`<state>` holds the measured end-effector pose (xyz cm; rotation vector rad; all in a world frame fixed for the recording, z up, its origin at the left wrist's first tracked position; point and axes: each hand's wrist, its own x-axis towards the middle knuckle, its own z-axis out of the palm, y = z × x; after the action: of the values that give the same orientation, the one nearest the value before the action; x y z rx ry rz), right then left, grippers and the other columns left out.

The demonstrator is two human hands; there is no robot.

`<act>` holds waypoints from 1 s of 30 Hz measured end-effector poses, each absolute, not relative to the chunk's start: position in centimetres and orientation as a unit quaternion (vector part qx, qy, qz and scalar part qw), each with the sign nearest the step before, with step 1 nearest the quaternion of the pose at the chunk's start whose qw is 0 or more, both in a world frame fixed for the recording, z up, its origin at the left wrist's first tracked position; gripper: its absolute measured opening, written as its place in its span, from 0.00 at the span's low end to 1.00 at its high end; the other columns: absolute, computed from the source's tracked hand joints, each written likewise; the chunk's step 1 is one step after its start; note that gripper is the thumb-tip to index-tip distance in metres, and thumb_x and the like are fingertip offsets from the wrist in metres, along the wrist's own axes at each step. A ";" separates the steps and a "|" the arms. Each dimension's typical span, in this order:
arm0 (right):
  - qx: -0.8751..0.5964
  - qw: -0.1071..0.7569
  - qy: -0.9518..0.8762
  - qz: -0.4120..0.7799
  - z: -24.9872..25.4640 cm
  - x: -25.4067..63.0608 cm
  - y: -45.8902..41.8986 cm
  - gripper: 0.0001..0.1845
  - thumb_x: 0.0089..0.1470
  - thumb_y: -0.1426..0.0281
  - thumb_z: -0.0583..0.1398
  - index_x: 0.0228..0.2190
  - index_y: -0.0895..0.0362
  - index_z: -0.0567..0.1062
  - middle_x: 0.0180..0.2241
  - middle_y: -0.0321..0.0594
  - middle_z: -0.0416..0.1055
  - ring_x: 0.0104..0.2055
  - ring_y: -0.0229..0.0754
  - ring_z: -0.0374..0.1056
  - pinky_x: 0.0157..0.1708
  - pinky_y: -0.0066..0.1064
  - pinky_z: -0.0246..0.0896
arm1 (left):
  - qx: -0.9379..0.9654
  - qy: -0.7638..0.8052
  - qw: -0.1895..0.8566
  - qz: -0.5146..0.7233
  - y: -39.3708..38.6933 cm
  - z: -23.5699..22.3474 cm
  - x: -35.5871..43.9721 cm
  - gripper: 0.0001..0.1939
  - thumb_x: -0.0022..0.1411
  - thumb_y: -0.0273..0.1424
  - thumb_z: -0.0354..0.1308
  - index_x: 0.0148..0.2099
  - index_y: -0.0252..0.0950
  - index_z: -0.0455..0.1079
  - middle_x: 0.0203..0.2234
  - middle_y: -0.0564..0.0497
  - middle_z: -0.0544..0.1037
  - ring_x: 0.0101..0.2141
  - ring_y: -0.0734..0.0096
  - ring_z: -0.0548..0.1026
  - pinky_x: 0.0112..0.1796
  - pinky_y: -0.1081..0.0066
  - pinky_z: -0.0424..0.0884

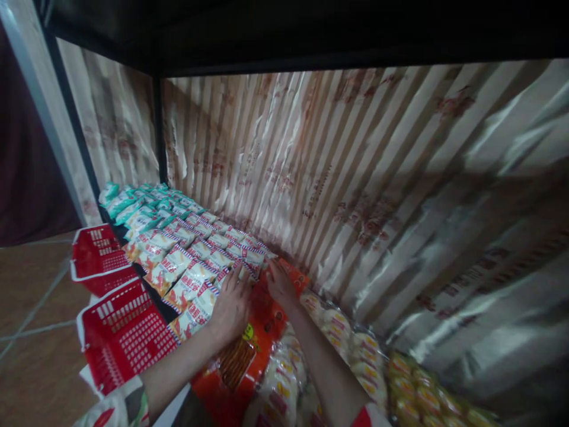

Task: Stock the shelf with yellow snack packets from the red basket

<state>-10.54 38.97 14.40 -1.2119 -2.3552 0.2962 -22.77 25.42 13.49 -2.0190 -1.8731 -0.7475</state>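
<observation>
My left hand (232,305) lies palm down, its fingers stretched over the right edge of the rows of white snack packets (195,284) with red lettering and striped ends. Farther back, my right hand (281,283) reaches across to the same rows, its fingertips at the last white packets and beside an orange-red bag. Under and between both forearms are orange-red snack bags (262,350); a clear window (235,363) on the nearest one shows brown sticks. Neither hand visibly lifts anything. The undersides of the fingers are hidden.
Teal packets (133,204) fill the far left end of the shelf. On the right lie clear-wrapped pale round snacks (335,329) and yellow-green packs (422,388). Red baskets (128,332) hang at the left front. A dark upper shelf (311,35) overhangs; a pleated curtain (377,178) backs it.
</observation>
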 end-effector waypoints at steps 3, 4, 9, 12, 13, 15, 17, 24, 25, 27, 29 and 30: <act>-0.449 0.194 -0.866 0.104 14.7 -12.9 40.9 0.27 0.55 0.74 0.47 0.57 0.58 0.60 0.60 0.41 0.57 0.64 0.42 0.44 0.63 0.40 0.37 | -0.716 -0.642 0.140 -0.236 26.0 13.3 -23.0 0.22 0.59 0.28 0.49 0.57 0.33 0.63 0.58 0.44 0.63 0.63 0.52 0.42 0.59 0.52 0.49; -0.457 0.183 -0.864 0.104 14.9 -13.7 41.3 0.28 0.55 0.74 0.47 0.57 0.57 0.60 0.60 0.39 0.56 0.64 0.42 0.43 0.63 0.40 0.36 | -0.722 -0.639 0.138 -0.226 26.2 13.3 -23.0 0.23 0.60 0.29 0.48 0.57 0.33 0.62 0.58 0.45 0.63 0.63 0.52 0.43 0.59 0.52 0.49; -0.478 0.155 -0.860 0.089 15.0 -16.4 43.1 0.28 0.54 0.72 0.49 0.58 0.50 0.59 0.60 0.34 0.57 0.64 0.49 0.42 0.60 0.47 0.40 | -0.750 -0.628 0.123 -0.167 27.1 13.5 -22.9 0.22 0.62 0.31 0.46 0.57 0.33 0.62 0.57 0.44 0.64 0.62 0.51 0.49 0.59 0.50 0.46; -0.476 0.157 -0.862 0.078 14.9 -16.8 44.1 0.27 0.55 0.71 0.49 0.56 0.48 0.61 0.56 0.37 0.63 0.62 0.52 0.49 0.57 0.52 0.46 | -0.757 -0.627 0.117 -0.145 27.6 13.6 -23.0 0.24 0.62 0.32 0.45 0.58 0.30 0.61 0.58 0.41 0.63 0.61 0.50 0.51 0.59 0.50 0.46; -0.468 0.157 -0.866 0.079 14.9 -16.8 44.4 0.26 0.55 0.71 0.50 0.56 0.48 0.62 0.54 0.39 0.65 0.60 0.52 0.53 0.55 0.51 0.48 | -0.757 -0.628 0.115 -0.139 27.8 13.5 -23.0 0.24 0.61 0.32 0.45 0.59 0.30 0.61 0.58 0.40 0.62 0.61 0.49 0.52 0.59 0.49 0.46; -0.449 0.156 -0.875 0.088 15.1 -16.6 44.9 0.25 0.55 0.70 0.51 0.54 0.50 0.64 0.51 0.40 0.68 0.54 0.49 0.61 0.52 0.45 0.55 | -0.757 -0.631 0.115 -0.129 28.0 13.4 -23.0 0.24 0.61 0.31 0.45 0.59 0.30 0.61 0.58 0.39 0.61 0.60 0.49 0.53 0.58 0.49 0.46; -0.437 0.148 -0.883 0.091 15.3 -16.3 45.2 0.22 0.54 0.70 0.52 0.51 0.52 0.68 0.48 0.41 0.71 0.49 0.46 0.66 0.48 0.38 0.59 | -0.759 -0.628 0.117 -0.125 28.1 13.2 -23.1 0.24 0.61 0.31 0.46 0.58 0.30 0.61 0.58 0.38 0.61 0.60 0.50 0.53 0.58 0.49 0.46; -0.471 0.132 -0.870 0.066 15.4 -15.9 44.9 0.12 0.53 0.67 0.55 0.36 0.53 0.77 0.38 0.42 0.75 0.41 0.43 0.69 0.40 0.31 0.59 | -0.753 -0.633 0.118 -0.135 28.1 12.6 -23.5 0.23 0.61 0.29 0.46 0.58 0.31 0.61 0.58 0.39 0.62 0.60 0.52 0.55 0.59 0.51 0.46; -0.478 0.135 -0.865 0.065 15.2 -15.8 44.8 0.12 0.54 0.67 0.54 0.35 0.53 0.78 0.37 0.41 0.75 0.41 0.43 0.69 0.39 0.31 0.59 | -0.752 -0.634 0.118 -0.137 28.0 12.6 -23.5 0.23 0.61 0.29 0.45 0.58 0.31 0.61 0.58 0.39 0.62 0.60 0.52 0.55 0.59 0.51 0.46; -0.496 0.148 -0.853 0.064 14.9 -15.8 44.6 0.13 0.55 0.67 0.53 0.34 0.53 0.78 0.37 0.41 0.75 0.40 0.42 0.69 0.37 0.30 0.59 | -0.753 -0.634 0.114 -0.138 28.0 12.5 -23.6 0.23 0.61 0.29 0.46 0.59 0.32 0.61 0.58 0.40 0.62 0.60 0.52 0.55 0.59 0.51 0.46; -0.513 0.164 -0.840 0.066 14.5 -15.8 44.5 0.13 0.55 0.66 0.53 0.33 0.53 0.78 0.37 0.40 0.75 0.39 0.41 0.69 0.36 0.29 0.58 | -0.754 -0.633 0.110 -0.139 28.0 12.3 -23.6 0.23 0.61 0.29 0.46 0.59 0.33 0.61 0.58 0.40 0.62 0.60 0.52 0.55 0.59 0.51 0.46; -0.519 0.170 -0.835 0.068 14.4 -15.8 44.5 0.13 0.55 0.66 0.54 0.33 0.52 0.78 0.37 0.40 0.75 0.39 0.41 0.69 0.36 0.29 0.58 | -0.753 -0.633 0.110 -0.140 28.1 12.2 -23.6 0.24 0.60 0.29 0.46 0.59 0.32 0.61 0.58 0.40 0.62 0.60 0.52 0.55 0.59 0.51 0.46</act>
<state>-15.83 44.46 14.37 -1.4758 -2.3708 0.1944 -23.64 28.06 12.20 -2.2142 -1.8615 -0.4103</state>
